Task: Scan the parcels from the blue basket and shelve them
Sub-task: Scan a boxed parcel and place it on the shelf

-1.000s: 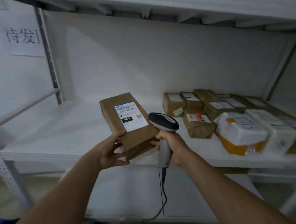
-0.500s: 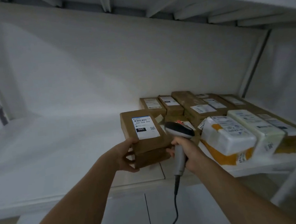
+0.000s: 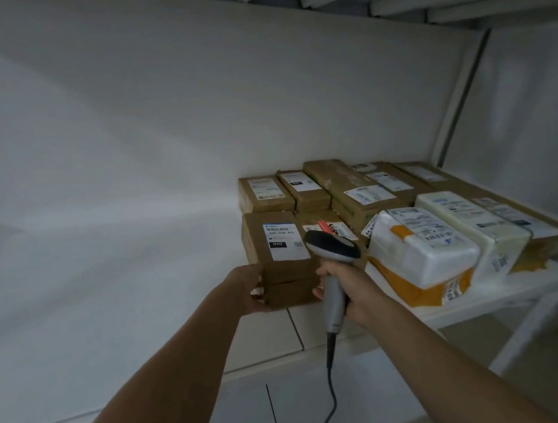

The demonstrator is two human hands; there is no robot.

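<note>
Where both bare forearms reach up from 6 o'clock, a grey cable (image 3: pixel 331 391) hangs from the butt of the scanner (image 3: pixel 331 274). The right hand (image 3: pixel 352 284) has its fingers wrapped tight round the scanner's pale handle. The dark scanner head tips toward 11 o'clock, over the right edge of the parcel (image 3: pixel 282 273). The fingertips of that hand lie just beside the parcel's near right corner; whether they touch it I cannot tell.

At 9 o'clock from the scanner, the left hand (image 3: pixel 252 291) grips the parcel's near left corner, thumb on the side and fingers curled beneath.

The parcel is a brown box on the white shelf (image 3: pixel 109 315), with its long axis running from 6 to 12 o'clock and its near end at the hands. Its white label (image 3: pixel 286 243) faces up.

At 3 o'clock of the parcel a white-and-yellow bag (image 3: pixel 423 254) lies tilted, and beyond it is a long white parcel (image 3: pixel 472 225). At 12 o'clock, touching the parcel's far end, stands a row of brown boxes (image 3: pixel 265 195) against the back wall.
</note>
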